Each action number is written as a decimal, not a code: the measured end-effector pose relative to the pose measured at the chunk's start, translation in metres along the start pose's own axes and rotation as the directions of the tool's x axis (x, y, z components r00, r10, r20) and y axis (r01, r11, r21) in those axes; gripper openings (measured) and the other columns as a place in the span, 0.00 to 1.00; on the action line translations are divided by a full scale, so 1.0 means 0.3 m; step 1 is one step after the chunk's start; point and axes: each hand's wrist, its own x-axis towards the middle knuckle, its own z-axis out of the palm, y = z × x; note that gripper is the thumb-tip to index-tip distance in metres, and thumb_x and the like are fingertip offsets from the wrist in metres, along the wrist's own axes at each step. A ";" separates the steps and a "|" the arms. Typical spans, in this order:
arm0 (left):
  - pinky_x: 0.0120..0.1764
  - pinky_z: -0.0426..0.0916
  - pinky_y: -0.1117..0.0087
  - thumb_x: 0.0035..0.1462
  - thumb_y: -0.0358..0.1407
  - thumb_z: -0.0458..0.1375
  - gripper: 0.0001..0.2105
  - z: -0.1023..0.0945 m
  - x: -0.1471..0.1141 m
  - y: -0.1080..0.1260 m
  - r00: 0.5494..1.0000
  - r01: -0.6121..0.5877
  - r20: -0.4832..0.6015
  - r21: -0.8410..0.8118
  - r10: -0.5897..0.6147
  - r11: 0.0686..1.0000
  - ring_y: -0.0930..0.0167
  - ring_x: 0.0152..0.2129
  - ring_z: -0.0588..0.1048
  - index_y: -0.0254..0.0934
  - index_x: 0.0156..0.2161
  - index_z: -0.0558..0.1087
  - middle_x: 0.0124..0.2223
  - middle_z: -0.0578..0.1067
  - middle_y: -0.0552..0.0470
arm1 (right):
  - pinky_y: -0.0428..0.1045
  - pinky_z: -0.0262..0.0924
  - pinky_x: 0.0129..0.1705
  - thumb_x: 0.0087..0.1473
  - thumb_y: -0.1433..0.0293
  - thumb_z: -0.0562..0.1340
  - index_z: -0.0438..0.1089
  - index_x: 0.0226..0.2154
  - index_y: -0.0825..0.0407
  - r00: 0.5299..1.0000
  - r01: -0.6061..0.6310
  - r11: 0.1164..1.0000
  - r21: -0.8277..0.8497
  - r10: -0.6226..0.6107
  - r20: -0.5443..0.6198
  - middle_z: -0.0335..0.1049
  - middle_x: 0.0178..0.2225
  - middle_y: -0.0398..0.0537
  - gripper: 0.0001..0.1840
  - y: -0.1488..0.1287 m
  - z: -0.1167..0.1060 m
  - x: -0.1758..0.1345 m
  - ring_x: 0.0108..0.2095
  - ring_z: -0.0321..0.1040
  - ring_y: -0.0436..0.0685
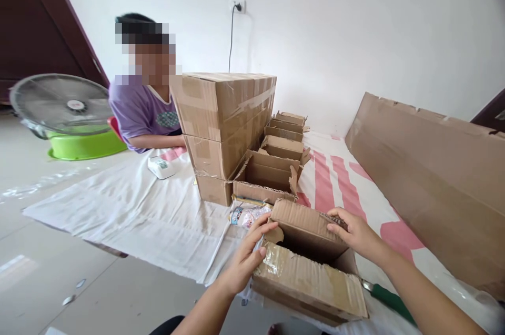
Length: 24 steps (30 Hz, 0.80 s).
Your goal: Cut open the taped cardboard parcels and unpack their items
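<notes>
A cardboard box (311, 272) with open flaps sits at the near edge of the cloth-covered table, its dark inside partly visible. My left hand (249, 255) holds the box's left end, the fingers over its edge and the thumb on the near taped flap. Closed on the far flap near its right corner is my right hand (351, 229). Just beyond the left hand, a clear plastic packet with coloured print (252, 215) lies on the cloth. A green-handled tool (390, 301) rests beside the box's right end, partly behind my right forearm.
Stacked, taped cartons (236, 119) stand left of a row of open boxes (272, 172). A large cardboard sheet (426, 177) leans at the right. Across the table sits a person in a purple shirt (132, 109), near a fan (63, 103) and green basin (87, 144).
</notes>
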 end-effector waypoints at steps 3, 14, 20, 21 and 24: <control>0.64 0.41 0.48 0.61 0.50 0.50 0.24 -0.002 -0.005 0.002 1.000 0.017 -0.001 -0.002 -0.017 1.000 0.52 0.66 0.47 0.43 0.59 0.65 0.68 0.52 0.45 | 0.53 0.65 0.40 0.59 0.59 0.56 0.66 0.43 0.49 0.990 -0.008 0.999 0.040 0.013 -0.137 0.73 0.39 0.47 0.14 0.018 0.005 -0.007 0.39 0.70 0.57; 0.65 0.42 0.49 0.61 0.52 0.49 0.28 0.004 -0.006 -0.028 1.000 0.002 -0.016 -0.003 -0.002 1.000 0.53 0.65 0.48 0.41 0.62 0.60 0.67 0.55 0.45 | 0.49 0.68 0.40 0.60 0.67 0.58 0.67 0.47 0.49 0.943 0.322 0.940 -0.112 -0.329 -0.048 0.75 0.39 0.47 0.12 -0.175 0.048 -0.165 0.39 0.72 0.55; 0.65 0.41 0.49 0.63 0.54 0.41 0.29 0.002 -0.005 -0.021 0.999 -0.012 -0.034 -0.045 0.010 0.999 0.55 0.65 0.50 0.40 0.61 0.63 0.66 0.58 0.44 | 0.49 0.69 0.38 0.62 0.62 0.54 0.68 0.45 0.48 0.979 0.204 0.972 -0.115 -0.199 0.049 0.76 0.39 0.48 0.13 -0.230 0.024 -0.221 0.39 0.74 0.56; 0.65 0.41 0.49 0.63 0.55 0.38 0.30 -0.001 -0.005 -0.022 0.999 -0.015 -0.042 -0.052 0.013 0.999 0.55 0.65 0.50 0.40 0.61 0.63 0.66 0.59 0.44 | 0.47 0.68 0.36 0.63 0.63 0.54 0.69 0.42 0.47 0.968 0.246 0.965 -0.094 -0.241 0.064 0.76 0.36 0.46 0.11 -0.242 0.015 -0.235 0.36 0.73 0.54; 0.65 0.38 0.48 0.59 0.59 0.43 0.33 -0.021 -0.004 -0.018 1.000 0.020 0.020 -0.040 -0.019 0.999 0.53 0.65 0.48 0.40 0.62 0.62 0.67 0.57 0.44 | 0.46 0.64 0.32 0.63 0.65 0.54 0.67 0.30 0.47 0.871 0.457 0.889 -0.010 -0.445 0.206 0.74 0.31 0.42 0.10 -0.276 0.012 -0.266 0.30 0.70 0.52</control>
